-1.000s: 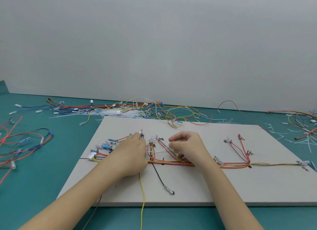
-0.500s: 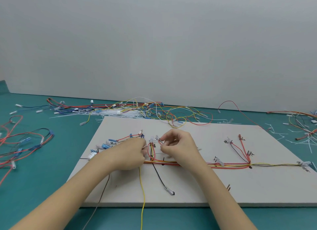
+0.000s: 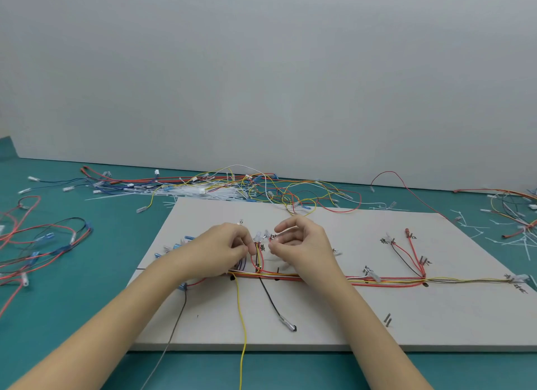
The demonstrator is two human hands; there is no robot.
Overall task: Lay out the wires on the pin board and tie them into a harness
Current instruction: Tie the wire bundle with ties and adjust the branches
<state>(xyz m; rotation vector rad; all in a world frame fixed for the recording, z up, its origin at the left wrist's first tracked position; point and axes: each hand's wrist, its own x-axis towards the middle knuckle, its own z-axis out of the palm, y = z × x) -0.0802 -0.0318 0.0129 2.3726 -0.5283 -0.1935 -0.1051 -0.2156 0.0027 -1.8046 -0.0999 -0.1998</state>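
Here, mid-frame on the pin board [image 3: 334, 317], my left hand [image 3: 220, 251] pinches the wires [image 3: 258, 257]; my right hand [image 3: 302, 244] hovers, fingers curled, empty.

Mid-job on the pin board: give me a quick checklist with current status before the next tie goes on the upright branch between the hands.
1. Main trunk bundle lies flat along the pin board: ok.
2. Upright red and yellow branch sits between the hands: ok.
3. Left hand pinches at the branch: ok.
4. Right hand has a tie: cannot tell.
5. Loose yellow wire is routed: not ok, hangs off the front edge.
6. Black wire is bundled: not ok.
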